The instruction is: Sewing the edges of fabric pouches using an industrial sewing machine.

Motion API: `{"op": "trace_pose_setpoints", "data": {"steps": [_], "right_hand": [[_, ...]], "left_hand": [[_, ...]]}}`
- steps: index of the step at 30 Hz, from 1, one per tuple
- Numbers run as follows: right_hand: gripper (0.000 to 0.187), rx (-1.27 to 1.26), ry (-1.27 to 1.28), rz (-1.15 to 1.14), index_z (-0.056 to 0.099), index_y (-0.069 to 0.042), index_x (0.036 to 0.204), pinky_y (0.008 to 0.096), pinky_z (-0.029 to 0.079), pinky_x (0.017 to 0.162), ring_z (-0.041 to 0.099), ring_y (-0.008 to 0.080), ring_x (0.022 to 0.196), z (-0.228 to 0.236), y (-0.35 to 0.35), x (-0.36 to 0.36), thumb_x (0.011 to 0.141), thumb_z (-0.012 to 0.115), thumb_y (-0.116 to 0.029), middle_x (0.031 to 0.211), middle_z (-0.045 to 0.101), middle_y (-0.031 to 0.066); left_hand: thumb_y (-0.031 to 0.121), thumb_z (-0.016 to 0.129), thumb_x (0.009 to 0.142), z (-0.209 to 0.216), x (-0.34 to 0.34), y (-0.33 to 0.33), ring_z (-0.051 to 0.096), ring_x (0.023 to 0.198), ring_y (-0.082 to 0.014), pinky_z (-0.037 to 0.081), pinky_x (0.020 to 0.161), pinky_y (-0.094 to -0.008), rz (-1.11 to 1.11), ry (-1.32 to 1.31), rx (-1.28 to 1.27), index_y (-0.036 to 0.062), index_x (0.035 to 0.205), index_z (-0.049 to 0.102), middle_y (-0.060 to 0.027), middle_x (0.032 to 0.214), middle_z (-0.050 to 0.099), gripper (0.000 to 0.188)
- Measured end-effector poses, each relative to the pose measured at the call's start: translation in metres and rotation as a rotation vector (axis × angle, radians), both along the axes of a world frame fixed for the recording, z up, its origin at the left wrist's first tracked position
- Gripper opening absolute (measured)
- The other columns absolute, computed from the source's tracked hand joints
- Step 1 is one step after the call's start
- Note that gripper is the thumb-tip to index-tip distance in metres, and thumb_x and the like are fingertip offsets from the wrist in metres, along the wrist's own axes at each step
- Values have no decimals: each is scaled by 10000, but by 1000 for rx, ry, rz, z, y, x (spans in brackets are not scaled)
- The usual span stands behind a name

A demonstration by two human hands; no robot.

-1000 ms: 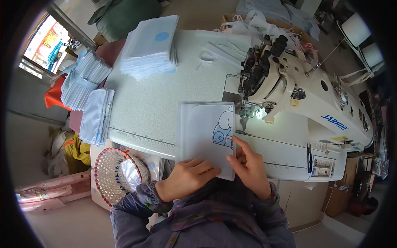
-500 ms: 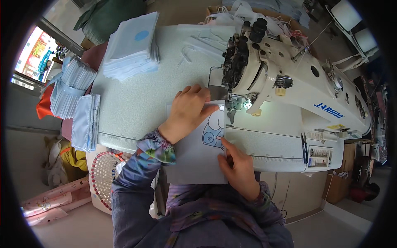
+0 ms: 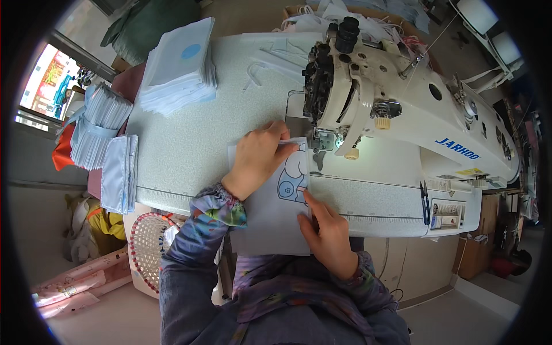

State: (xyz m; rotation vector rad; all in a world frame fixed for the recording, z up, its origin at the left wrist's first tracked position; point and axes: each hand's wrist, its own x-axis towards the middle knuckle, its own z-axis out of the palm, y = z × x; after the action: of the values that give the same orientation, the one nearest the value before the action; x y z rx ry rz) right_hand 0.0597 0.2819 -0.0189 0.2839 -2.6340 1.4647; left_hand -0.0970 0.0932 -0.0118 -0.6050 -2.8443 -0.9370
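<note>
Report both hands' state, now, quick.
Left hand: closed, holding the white printed fabric by its top edge.
Right hand: closed, holding the same fabric at its right edge.

I wear 2 fisheye cameras on my head; this view, from the left 1, looks down and forward over my chest (image 3: 287, 310) at the lower edge, near enough that my left hand (image 3: 257, 156) and right hand (image 3: 330, 237) sit mid-frame, the sewing machine (image 3: 402, 106) at upper right.
</note>
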Motion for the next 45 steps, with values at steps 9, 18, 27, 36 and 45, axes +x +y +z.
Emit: {"op": "trace_pose_setpoints", "data": {"steps": [9, 18, 27, 36, 45], "right_hand": [[537, -21, -41, -50, 651, -8, 1488, 377, 528, 645, 626, 245, 668, 1, 5, 10, 964, 771, -10, 903, 664, 163], [523, 10, -11, -89, 644, 12, 1488, 392, 555, 701, 658, 277, 726, 0, 5, -10, 982, 769, -37, 937, 673, 173], [545, -13, -51, -55, 610, 13, 1520, 368, 566, 725, 669, 226, 742, 1, 13, -7, 996, 758, -30, 972, 697, 168], [780, -736, -703, 28, 271, -79, 1747, 332, 654, 934, 729, 155, 1067, 0, 30, 27, 1069, 610, 105, 1153, 759, 104], [708, -603, -603, -27, 371, -32, 1662, 303, 660, 825, 761, 158, 913, 1, 20, 32, 1036, 680, 86, 1026, 749, 88]], "left_hand": [[193, 832, 906, -5, 49, 26, 698, 1187, -331, 597, 989, -439, -169, 297, -102, 54, 1332, 715, -109, 1337, 699, 463], [262, 814, 930, -5, 31, 31, 677, 1300, -314, 574, 1081, -425, -173, 289, -100, 25, 1377, 715, -125, 1408, 706, 516], [247, 812, 929, -11, 28, 28, 678, 1273, -304, 578, 1054, -419, -182, 383, -105, 56, 1285, 723, -100, 1351, 718, 414], [114, 808, 922, -2, 44, -3, 669, 987, -316, 578, 865, -429, -280, 248, 8, 63, 1084, 752, -69, 1115, 702, 179], [24, 758, 962, 18, 116, -13, 712, 1065, -367, 604, 913, -450, -327, -14, 103, 41, 1262, 764, -130, 1260, 734, 301]]}}
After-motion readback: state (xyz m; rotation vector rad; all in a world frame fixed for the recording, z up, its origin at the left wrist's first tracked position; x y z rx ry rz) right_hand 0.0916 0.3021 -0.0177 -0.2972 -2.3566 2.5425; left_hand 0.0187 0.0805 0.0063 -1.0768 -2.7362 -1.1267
